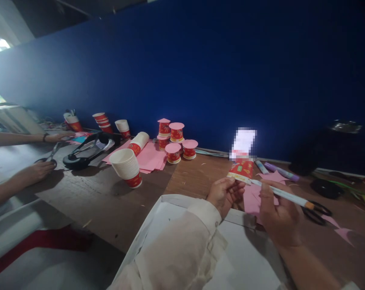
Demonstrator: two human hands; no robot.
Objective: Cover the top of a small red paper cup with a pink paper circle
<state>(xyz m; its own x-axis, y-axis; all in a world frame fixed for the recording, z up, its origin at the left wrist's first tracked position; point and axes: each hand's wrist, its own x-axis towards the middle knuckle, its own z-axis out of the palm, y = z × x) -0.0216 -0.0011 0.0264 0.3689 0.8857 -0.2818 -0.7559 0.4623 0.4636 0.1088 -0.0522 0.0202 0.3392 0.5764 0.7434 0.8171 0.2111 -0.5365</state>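
My left hand [225,194] grips a red patterned paper cup [242,169] by its pale rim, and the cup is upside down. In my right hand [276,213] is a slim white pen [287,194] with an orange band near its back end. The pen's tip is at the cup's rim; whether it touches cannot be made out. Pink paper pieces [251,200] lie beneath the two hands. Black-handled scissors [317,211] rest just beyond my right hand. Behind the cup, a bright phone-like shape [244,141] is blurred out.
Several upturned cups with pink paper discs [177,126] stand near the blue partition [182,72]. Left of them are a nested cup stack [126,165], pink sheets [154,157] and a black headset-like object [88,151]. A co-worker's hand [39,173] holds scissors. A white box lid [162,213] lies before me.
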